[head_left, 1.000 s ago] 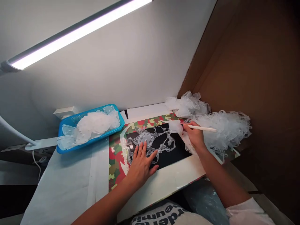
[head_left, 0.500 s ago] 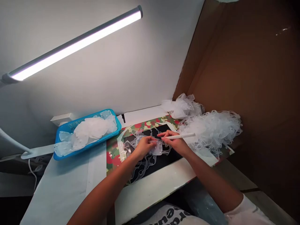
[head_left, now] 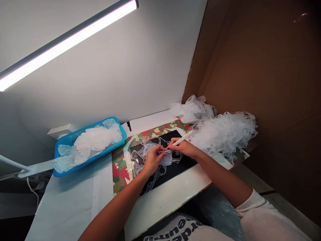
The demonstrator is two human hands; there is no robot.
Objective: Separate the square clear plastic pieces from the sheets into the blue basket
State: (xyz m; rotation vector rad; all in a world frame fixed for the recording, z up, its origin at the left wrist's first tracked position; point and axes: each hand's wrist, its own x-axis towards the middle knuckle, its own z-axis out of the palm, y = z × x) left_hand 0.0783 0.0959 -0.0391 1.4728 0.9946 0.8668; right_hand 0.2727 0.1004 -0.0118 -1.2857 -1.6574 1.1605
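Observation:
A clear, stringy plastic web [head_left: 147, 160] with square translucent pieces in it lies on a black mat [head_left: 184, 165]. My left hand [head_left: 151, 160] is closed, pinching one square piece [head_left: 167, 158] of that web. My right hand [head_left: 182, 148] is closed round a thin white pen-like tool [head_left: 181, 139], its tip down at the same square piece between the two hands.
A blue tray [head_left: 65, 140] of translucent square pieces sits at the left. Heaps of clear trimmings [head_left: 225, 132] and crumpled film [head_left: 192, 108] lie at the right against a brown cardboard wall [head_left: 263, 83]. A camouflage-pattern board [head_left: 120, 164] lies under the mat. A lamp bar [head_left: 67, 40] hangs overhead.
A second ago my left hand lay flat on the web and my right hand was off to the right; both have come together over one square piece, the tool tip now pointing down at it.

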